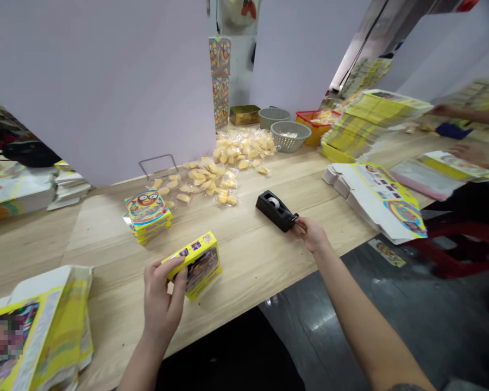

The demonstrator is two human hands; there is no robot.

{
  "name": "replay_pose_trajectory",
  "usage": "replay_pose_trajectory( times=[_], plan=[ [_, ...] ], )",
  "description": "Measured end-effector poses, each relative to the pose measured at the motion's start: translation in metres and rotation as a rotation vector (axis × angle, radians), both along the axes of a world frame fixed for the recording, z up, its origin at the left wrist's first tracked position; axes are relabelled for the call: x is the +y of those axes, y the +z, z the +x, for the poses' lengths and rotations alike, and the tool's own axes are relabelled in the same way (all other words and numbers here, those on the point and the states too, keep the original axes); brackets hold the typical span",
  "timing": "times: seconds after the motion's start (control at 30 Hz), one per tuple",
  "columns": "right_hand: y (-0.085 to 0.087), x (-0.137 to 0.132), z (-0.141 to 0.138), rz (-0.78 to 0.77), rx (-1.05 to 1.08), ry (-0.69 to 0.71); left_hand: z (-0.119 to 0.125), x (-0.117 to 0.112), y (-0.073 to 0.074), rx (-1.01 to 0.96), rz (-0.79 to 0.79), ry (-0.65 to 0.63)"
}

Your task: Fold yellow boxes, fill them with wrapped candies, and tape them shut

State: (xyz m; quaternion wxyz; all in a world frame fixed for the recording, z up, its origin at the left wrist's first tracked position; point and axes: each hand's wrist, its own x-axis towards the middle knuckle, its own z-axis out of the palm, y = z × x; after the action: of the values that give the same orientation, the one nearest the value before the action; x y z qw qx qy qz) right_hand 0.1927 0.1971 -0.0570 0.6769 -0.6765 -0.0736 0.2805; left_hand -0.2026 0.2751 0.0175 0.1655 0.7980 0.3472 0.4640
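Observation:
My left hand (165, 296) grips a small yellow printed box (204, 266) by its near left end, thumb on the front and fingers over the top. The box stands on its edge on the wooden table. To the right, my right hand (311, 233) has its fingers pinched at the cutting end of a black tape dispenser (277, 210), on the end of the clear tape. A roll of tape (274, 202) sits inside the dispenser. Beyond the yellow box lies a short stack of similar colourful boxes (148, 212).
Small wrapped yellow pieces (244, 146) are heaped at the back, near grey baskets (290, 136) and a red-and-orange bin (315, 127). Flattened cartons lie at left (61, 326) and right (375, 195). A co-worker's hands (468, 152) show at far right.

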Motion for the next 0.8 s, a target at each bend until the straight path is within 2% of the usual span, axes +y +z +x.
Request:
replay_pose_trajectory(
  times=[0.17, 0.23, 0.3, 0.37, 0.47, 0.53, 0.6, 0.7, 0.8],
  plan=[
    [-0.012, 0.0, -0.014, -0.022, -0.093, -0.124, 0.0, -0.004, 0.007, 0.046, 0.042, -0.001],
    [-0.009, -0.006, -0.027, -0.042, -0.156, -0.152, 0.0, -0.007, 0.012, 0.065, 0.086, 0.004],
    [0.001, -0.013, -0.048, -0.049, -0.224, -0.134, 0.0, -0.011, 0.017, 0.078, 0.124, 0.005],
    [0.02, -0.02, -0.078, -0.03, -0.317, -0.032, 0.001, -0.014, 0.02, 0.073, 0.155, 0.004],
    [0.061, -0.024, -0.136, 0.06, -0.444, 0.25, 0.004, -0.017, 0.018, 0.07, 0.186, 0.007],
    [0.088, -0.022, -0.177, 0.153, -0.386, 0.444, 0.007, -0.02, 0.016, 0.082, 0.191, 0.002],
    [0.106, -0.015, -0.212, 0.241, -0.296, 0.573, 0.01, -0.023, 0.015, 0.083, 0.184, 0.002],
    [0.116, -0.003, -0.244, 0.307, -0.191, 0.62, 0.012, -0.025, 0.015, 0.048, 0.178, 0.0],
    [0.113, 0.005, -0.254, 0.288, -0.146, 0.592, 0.01, -0.026, 0.013, 0.023, 0.181, -0.017]
  ],
)
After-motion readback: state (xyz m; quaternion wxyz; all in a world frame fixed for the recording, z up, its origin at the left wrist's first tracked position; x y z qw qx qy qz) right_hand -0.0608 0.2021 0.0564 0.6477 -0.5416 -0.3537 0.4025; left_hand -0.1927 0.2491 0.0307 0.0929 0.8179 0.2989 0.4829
